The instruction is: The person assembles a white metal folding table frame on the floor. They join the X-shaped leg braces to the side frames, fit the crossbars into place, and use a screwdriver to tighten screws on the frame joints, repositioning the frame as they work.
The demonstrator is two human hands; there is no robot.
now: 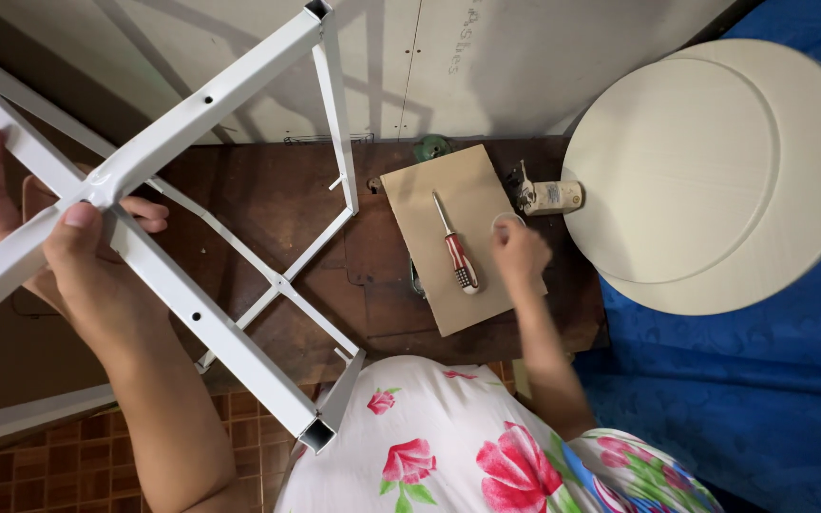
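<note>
From the head view, the left hand (pixel 68 256) grips a white metal frame (pixel 192 133) at the joint where its square tubes cross. The thumb lies over the top of the joint, the palm and fingers wrap under it, and two fingertips show past the tube on the far side. The frame is held tilted above a dark wooden table (pixel 277 209); its open tube ends point up toward the wall and down toward the person's lap, and thinner cross bars meet lower down, nearer the table.

The right hand (pixel 520 252) reaches forward, well apart from the frame, with its fingers bunched together over a small pale ring-shaped piece (pixel 505 221) at the right edge of a brown board (pixel 439 199). Whether the fingers actually pinch that piece I cannot tell. A screwdriver (pixel 456 249) with a red and white handle lies on the board just left of this hand, its tip pointing away from the person.

Beyond the board a small cream gadget (pixel 548 197) lies on the table. Two round cream discs (pixel 715 171) overlap at the right, resting partly on blue cloth (pixel 772 380). A pale panelled wall (pixel 525 66) stands behind the table. Reddish floor tiles (pixel 40 465) show at lower left, and the person wears floral fabric (pixel 448 446).
</note>
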